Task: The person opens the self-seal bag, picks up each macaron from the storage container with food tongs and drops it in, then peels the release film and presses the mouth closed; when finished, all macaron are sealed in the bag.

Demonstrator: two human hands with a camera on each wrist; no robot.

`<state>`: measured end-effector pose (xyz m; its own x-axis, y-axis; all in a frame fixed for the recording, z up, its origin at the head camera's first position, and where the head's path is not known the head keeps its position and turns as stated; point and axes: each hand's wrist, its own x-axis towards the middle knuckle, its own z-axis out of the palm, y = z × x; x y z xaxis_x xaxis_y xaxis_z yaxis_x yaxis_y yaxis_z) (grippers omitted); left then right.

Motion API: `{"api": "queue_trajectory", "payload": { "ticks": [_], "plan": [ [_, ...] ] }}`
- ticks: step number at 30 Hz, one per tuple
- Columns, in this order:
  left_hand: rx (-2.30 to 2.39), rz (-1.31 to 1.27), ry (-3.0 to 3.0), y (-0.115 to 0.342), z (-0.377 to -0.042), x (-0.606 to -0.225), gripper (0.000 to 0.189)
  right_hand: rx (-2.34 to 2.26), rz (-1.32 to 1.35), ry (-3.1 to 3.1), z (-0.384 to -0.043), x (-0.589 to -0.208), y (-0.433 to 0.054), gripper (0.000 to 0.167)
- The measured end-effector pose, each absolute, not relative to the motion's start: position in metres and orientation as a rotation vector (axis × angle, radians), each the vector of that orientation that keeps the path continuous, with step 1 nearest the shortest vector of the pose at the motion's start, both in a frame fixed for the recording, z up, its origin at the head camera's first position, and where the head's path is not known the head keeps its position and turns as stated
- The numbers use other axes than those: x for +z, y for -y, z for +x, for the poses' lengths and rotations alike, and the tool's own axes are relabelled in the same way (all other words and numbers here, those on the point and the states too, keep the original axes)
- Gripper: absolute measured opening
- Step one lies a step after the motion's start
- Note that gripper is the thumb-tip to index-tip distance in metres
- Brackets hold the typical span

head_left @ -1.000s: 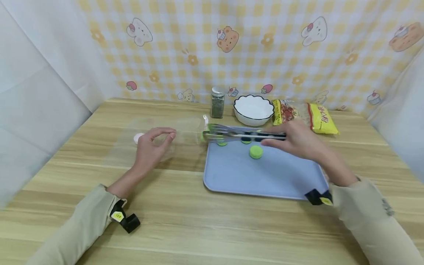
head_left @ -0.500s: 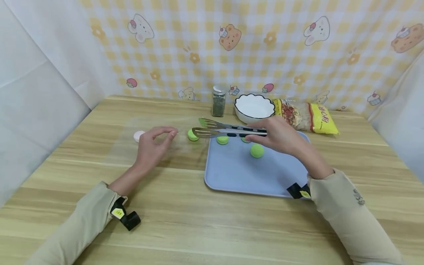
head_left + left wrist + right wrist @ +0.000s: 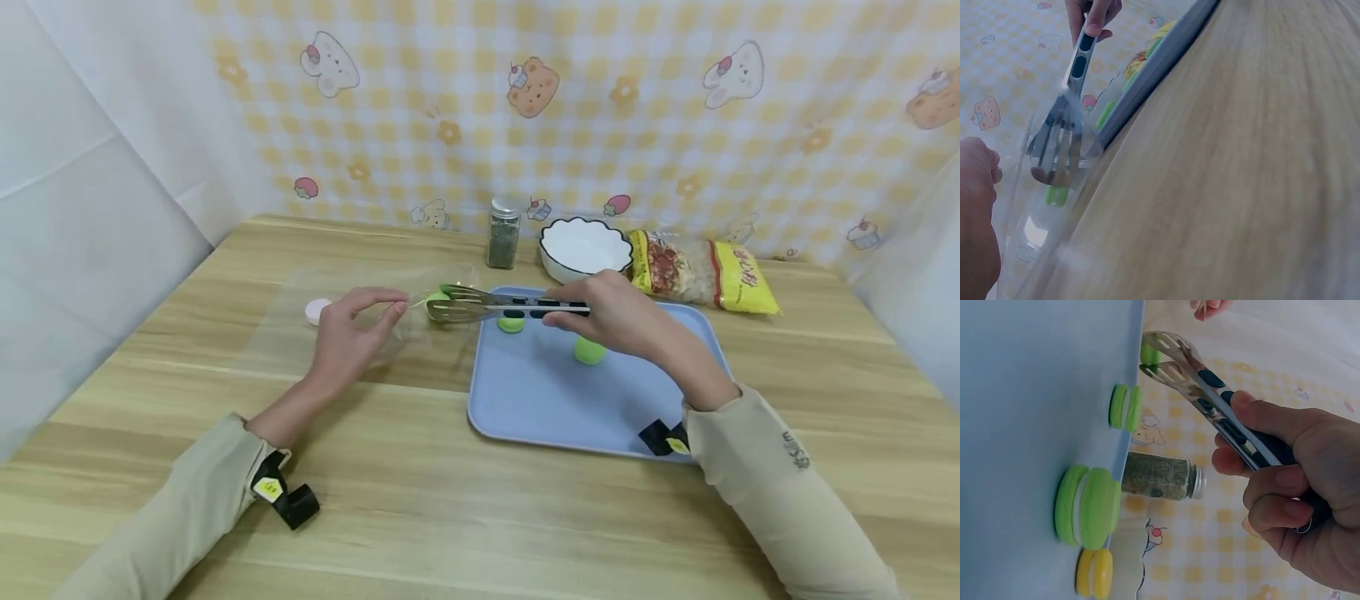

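Note:
My left hand pinches the edge of a clear plastic bag between thumb and fingers. Inside or under the film lies a pale pink round piece, partly behind that hand. My right hand grips metal tongs by their dark-padded handles. The slotted heads reach left past the tray and, in the left wrist view, show through the clear film. A green macaron sits at their tips; whether they squeeze it I cannot tell. More green macarons and a yellow one rest on the blue tray.
Behind the tray stand a glass jar of dried herbs with a silver lid and a white scalloped bowl. A yellow food packet lies to their right. A checked curtain hangs behind the wooden table.
My right hand has brought the tongs leftward, their tips now at the green macaron beside the tray. That macaron lies further left than a second ago. My left hand has stayed nearly still.

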<state>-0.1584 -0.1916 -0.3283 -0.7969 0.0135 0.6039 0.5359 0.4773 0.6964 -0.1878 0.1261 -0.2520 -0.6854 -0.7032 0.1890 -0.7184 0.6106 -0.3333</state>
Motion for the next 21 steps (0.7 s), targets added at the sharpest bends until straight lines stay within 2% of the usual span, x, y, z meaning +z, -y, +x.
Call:
{"api": "queue_trajectory", "payload": {
  "ticks": [5, 12, 16, 21],
  "plan": [
    [-1.300, -0.493, 2.185, 0.183, -0.146, -0.310, 0.011, 0.635, 1.294, 2.735, -0.188, -0.251, -0.113, 0.031],
    [-1.299, -0.538, 2.147, 0.188, -0.150, -0.314, 0.010, 0.609, 1.350, 2.687, -0.197, -0.250, -0.084, 0.029],
    [-1.313, -0.520, 2.150, 0.182, -0.141, -0.302, 0.010, 0.604, 1.391, 2.649, -0.199, -0.255, -0.078, 0.031],
    [-1.308, -0.542, 2.168, 0.188, -0.152, -0.317, 0.011, 0.585, 1.416, 2.632, -0.197, -0.258, -0.080, 0.032]
  ]
}}
